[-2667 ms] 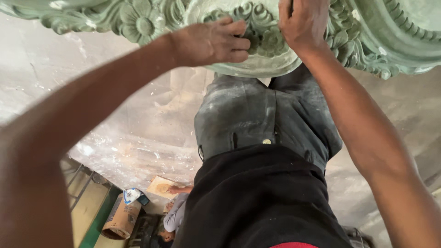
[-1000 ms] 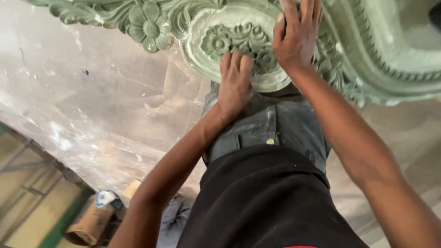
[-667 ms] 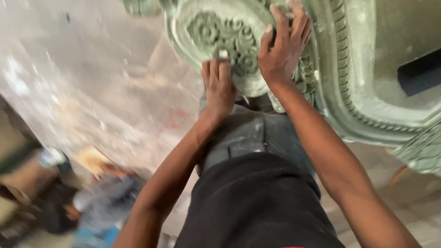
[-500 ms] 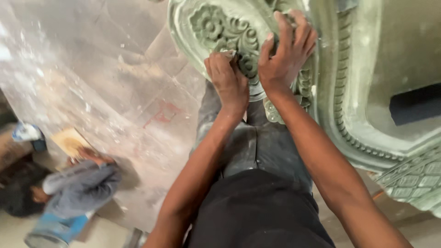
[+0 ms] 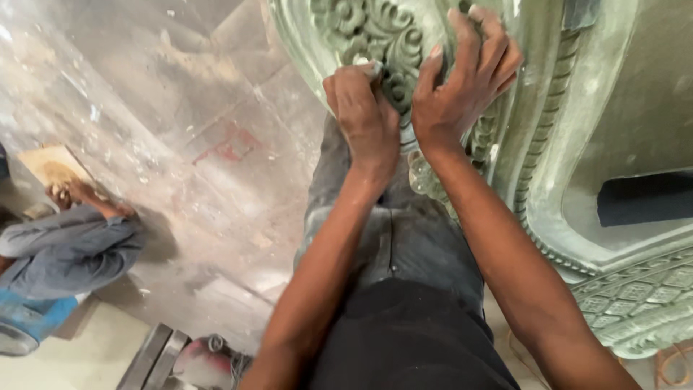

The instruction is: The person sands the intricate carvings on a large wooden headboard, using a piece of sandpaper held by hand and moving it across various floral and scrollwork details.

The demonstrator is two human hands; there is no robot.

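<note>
A pale green carved panel with floral relief [image 5: 534, 108] fills the upper right. At its middle is a round scrollwork medallion [image 5: 364, 32]. My left hand [image 5: 364, 119] is closed around a small pale piece, probably sandpaper, pressed against the medallion's scrollwork. My right hand [image 5: 465, 83] lies with spread fingers on the medallion's right side, bracing it. My dark trousers [image 5: 401, 231] and black shirt [image 5: 404, 339] show below.
A dusty grey floor [image 5: 166, 130] spreads to the left. Another person in a grey sleeve [image 5: 68, 245] crouches at the left edge over a small tan board [image 5: 50, 166]. A blue container [image 5: 25, 325] and a metal bar [image 5: 155, 357] lie at the bottom left.
The view has swung and closed in on the medallion. My left hand moved from the medallion's lower rim up onto the scrollwork. My right hand stayed spread on the carving.
</note>
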